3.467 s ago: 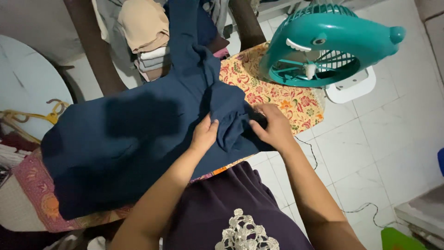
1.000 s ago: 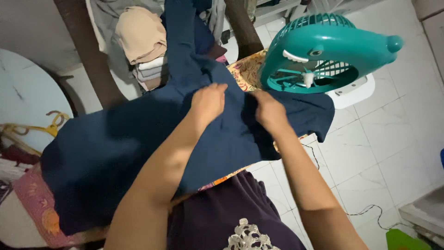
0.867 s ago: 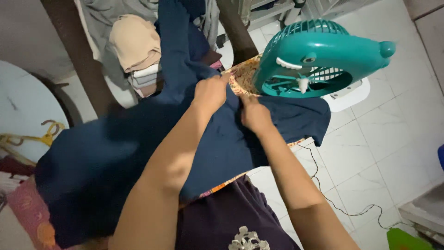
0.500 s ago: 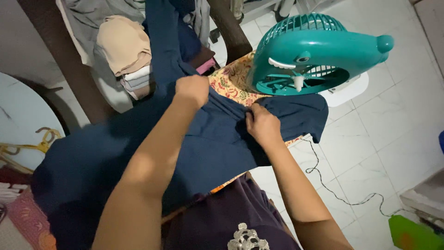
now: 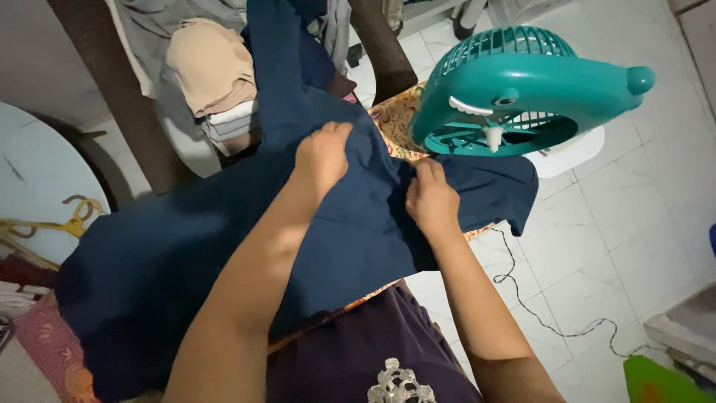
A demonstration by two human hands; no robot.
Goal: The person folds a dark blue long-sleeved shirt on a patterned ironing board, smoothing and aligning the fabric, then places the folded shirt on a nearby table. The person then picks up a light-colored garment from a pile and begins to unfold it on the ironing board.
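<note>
A yellow hanger (image 5: 45, 224) lies far left; a dark blue garment (image 5: 186, 246) is spread over the patterned cloth (image 5: 395, 123). The left hand (image 5: 322, 155) clenches its fabric, the right hand (image 5: 431, 200) pinches a fold (fingertips hidden), below the teal fan (image 5: 522, 86)

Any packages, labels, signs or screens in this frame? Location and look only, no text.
None in view: no package, label, sign or screen.
Nearest printed surface: patterned cloth under the navy garment, yellow with red flowers.
Teal fan, shark-shaped, bears only a moulded eye and teeth.
</note>
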